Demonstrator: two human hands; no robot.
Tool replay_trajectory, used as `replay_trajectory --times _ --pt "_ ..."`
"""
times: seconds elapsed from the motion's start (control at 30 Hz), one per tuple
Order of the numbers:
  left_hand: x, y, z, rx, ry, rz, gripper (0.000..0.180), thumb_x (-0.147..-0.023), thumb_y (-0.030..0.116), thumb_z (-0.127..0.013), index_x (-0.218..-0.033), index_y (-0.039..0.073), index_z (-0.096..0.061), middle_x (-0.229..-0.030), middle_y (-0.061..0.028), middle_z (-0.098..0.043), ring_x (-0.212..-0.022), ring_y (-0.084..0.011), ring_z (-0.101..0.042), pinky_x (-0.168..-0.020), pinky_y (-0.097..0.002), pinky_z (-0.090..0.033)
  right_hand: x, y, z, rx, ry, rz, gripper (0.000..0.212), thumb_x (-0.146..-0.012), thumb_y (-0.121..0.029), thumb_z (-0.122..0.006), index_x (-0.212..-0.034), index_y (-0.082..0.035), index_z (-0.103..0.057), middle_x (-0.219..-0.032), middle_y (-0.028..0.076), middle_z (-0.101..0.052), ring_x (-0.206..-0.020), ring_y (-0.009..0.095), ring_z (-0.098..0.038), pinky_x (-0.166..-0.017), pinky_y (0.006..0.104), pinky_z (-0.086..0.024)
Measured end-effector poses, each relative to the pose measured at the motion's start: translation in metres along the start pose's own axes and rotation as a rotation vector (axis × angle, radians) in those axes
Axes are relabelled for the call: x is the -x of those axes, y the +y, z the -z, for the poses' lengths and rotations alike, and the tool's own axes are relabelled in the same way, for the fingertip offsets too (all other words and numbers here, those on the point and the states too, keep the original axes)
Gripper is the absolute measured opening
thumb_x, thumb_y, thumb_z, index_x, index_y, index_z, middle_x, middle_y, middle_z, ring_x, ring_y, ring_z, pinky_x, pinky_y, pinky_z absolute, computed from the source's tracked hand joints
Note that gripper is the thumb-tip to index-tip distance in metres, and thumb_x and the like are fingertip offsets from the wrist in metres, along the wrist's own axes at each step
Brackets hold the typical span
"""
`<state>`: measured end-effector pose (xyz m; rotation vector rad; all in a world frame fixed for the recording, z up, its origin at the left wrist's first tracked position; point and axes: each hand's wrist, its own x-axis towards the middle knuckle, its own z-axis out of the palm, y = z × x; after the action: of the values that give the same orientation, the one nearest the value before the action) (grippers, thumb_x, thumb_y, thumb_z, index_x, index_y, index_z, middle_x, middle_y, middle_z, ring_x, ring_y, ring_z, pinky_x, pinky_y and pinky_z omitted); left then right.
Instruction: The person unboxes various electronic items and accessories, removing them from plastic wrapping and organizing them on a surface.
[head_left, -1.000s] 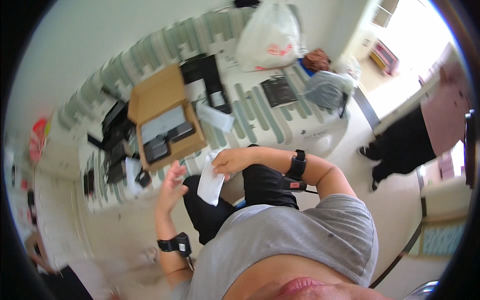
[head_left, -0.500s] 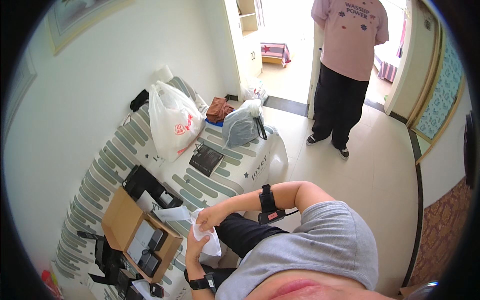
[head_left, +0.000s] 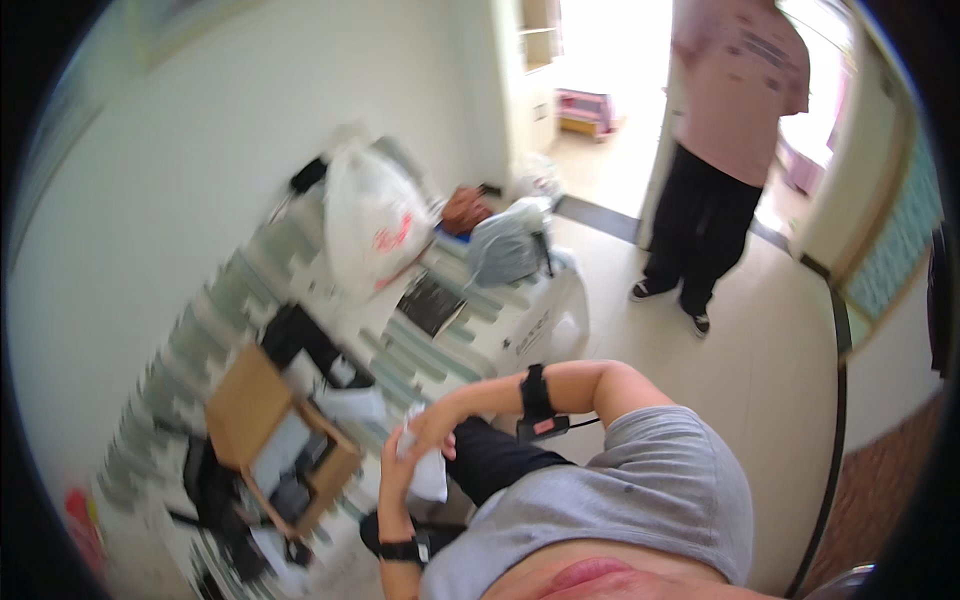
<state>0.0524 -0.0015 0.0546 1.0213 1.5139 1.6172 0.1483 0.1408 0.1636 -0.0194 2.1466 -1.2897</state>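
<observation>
Right hand (head_left: 433, 426), left hand (head_left: 394, 460), gripping white packet (head_left: 431, 478)

Grey-green bars on white, with patches of pink, black and brown

The sofa cover (head_left: 385, 348), spread from lower left to centre, is white with rounded grey-green bars. On it sit a plain brown carton (head_left: 238, 405), a black booklet (head_left: 430, 304), a white plastic bag (head_left: 362, 225) marked in red, a grey bag (head_left: 500, 252) and a reddish-brown bundle (head_left: 464, 208). At lower centre, the wrapper (head_left: 431, 476) is white; the shirt (head_left: 610, 500) beside it is plain grey, the armband (head_left: 537, 395) black. At upper right, a pink T-shirt (head_left: 735, 110) with dark print tops black trousers (head_left: 703, 220). Far right, a panel (head_left: 892, 245) shows pale blue, its pattern blurred
</observation>
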Motion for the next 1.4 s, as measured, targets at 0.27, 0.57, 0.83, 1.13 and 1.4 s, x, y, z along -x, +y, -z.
replay_trajectory --times 0.27,0.57,0.83,1.13,1.4 --pt "0.02 0.04 0.001 -0.117 0.109 -0.052 0.031 -0.071 0.02 -0.065 -0.097 0.005 -0.054 -0.084 -0.0029 -0.057 -0.076 -0.0094 -0.053 -0.067 -0.0249 -0.044 0.0 -0.013 0.002 0.026 0.332 0.216 0.019 -0.078 -0.018 -0.056 -0.082 0.0 -0.061 -0.058 0.004 -0.056 -0.048 0.009 -0.054 -0.045 0.021 -0.044" --pt "0.039 0.047 0.016 0.009 0.192 0.006 0.031 -0.07 0.017 -0.066 -0.094 0.003 -0.055 -0.078 -0.003 -0.056 -0.072 -0.0088 -0.051 -0.066 -0.0231 -0.042 -0.031 -0.021 0.001 0.013 0.588 0.336 0.016 -0.08 -0.009 -0.052 -0.071 0.003 -0.054 -0.053 0.002 -0.049 -0.047 0.007 -0.047 -0.043 0.0214 -0.038" --pt "0.044 0.037 0.041 -0.053 0.228 0.032 0.038 -0.07 0.016 -0.065 -0.102 0.002 -0.051 -0.083 -0.003 -0.055 -0.079 -0.009 -0.05 -0.072 -0.0228 -0.04 -0.048 -0.019 0.019 0.267 0.747 0.423 0.019 -0.08 -0.013 -0.055 -0.069 0.002 -0.051 -0.049 -0.001 -0.039 -0.045 0.007 -0.034 -0.041 0.0222 -0.03" --pt "0.1 -0.03 0.083 0.138 0.425 0.14 0.027 -0.08 0.015 -0.056 -0.104 0.004 -0.05 -0.084 -0.0021 -0.057 -0.077 -0.0092 -0.053 -0.067 -0.0217 -0.042 -0.039 0.055 0.105 0.346 0.738 0.327 0.01 -0.078 -0.008 -0.053 -0.076 0.002 -0.05 -0.058 -0.002 -0.036 -0.053 0.005 -0.03 -0.046 0.0214 -0.026" --pt "0.163 -0.041 0.096 0.498 0.759 0.382 0.026 -0.085 0.029 -0.046 -0.1 0.009 -0.052 -0.082 -0.0003 -0.056 -0.072 -0.0077 -0.052 -0.065 -0.0218 -0.042 -0.063 0.135 0.152 0.507 0.625 0.039 0.014 -0.07 -0.007 -0.054 -0.076 0.004 -0.051 -0.058 0.008 -0.048 -0.056 0.016 -0.045 -0.053 0.0297 -0.035"
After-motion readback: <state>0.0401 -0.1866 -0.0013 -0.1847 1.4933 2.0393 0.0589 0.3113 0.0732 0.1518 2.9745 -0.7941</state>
